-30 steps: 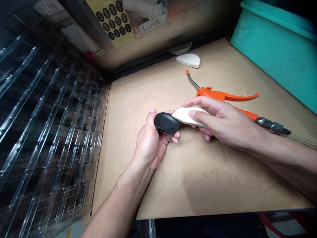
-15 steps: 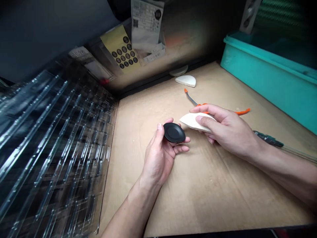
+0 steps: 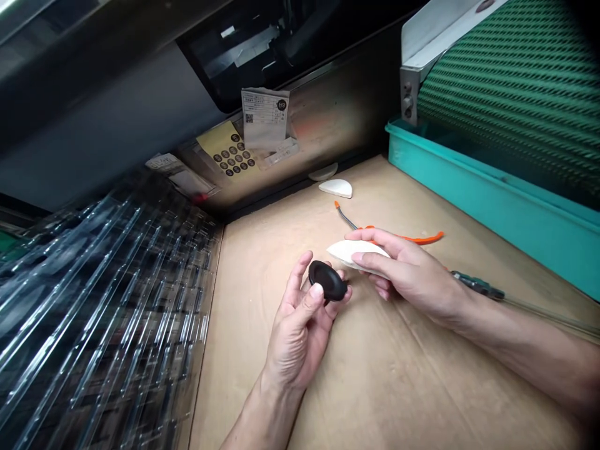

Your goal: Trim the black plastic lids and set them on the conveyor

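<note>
My left hand holds a small round black dish-shaped part, its hollow face turned up toward me and tilted. The thumb presses on its near rim, with other fingers behind it. In my right hand is a flat white pad with a pointed end, pinched between thumb and fingers. The pad's tip lies just above and right of the black part; whether they touch I cannot tell. Behind my right hand lies a tool with orange handles, partly hidden by the fingers.
Stacked clear plastic trays stand at the left on the cardboard surface. Another white pad lies at the back. A turquoise bin borders the right, below a green ribbed belt. A dark-handled screwdriver lies beside my right forearm.
The camera view has tilted up, so the scene sits lower. My left hand has turned the black part, and its thumb has shifted to the near rim. The right hand still grips the pad.
</note>
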Tool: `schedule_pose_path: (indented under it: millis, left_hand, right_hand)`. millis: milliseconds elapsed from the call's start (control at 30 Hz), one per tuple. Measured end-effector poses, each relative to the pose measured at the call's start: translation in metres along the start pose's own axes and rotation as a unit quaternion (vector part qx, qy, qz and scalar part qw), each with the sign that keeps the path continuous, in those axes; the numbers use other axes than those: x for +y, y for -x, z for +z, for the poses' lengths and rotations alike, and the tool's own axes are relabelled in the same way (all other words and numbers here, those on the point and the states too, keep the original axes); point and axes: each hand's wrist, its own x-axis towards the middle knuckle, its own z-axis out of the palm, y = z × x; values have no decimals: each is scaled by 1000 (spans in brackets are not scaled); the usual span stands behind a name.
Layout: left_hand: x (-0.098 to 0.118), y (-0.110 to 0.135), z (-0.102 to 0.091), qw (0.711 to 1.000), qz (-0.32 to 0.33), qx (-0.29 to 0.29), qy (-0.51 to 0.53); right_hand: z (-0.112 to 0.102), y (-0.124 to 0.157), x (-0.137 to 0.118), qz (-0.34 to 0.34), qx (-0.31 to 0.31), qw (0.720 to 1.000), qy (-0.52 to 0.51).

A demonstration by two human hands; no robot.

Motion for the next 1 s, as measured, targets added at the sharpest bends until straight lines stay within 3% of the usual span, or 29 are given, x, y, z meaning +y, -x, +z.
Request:
schedule_pose_path:
  millis: [433,633,1000]
  left_hand:
    - [-3,-2,-2,999,-51,-16,-2]
    - [-2,-2,-3,998,-57,-24,3]
    - [-2,-2,-2,993,-102,-38,41]
  right_hand:
    - [2,-1,2,16,-9,999,-31]
    - [2,-2,5,36,-48,998,-1]
    - [-6,-6,3,-16,-66,997,31]
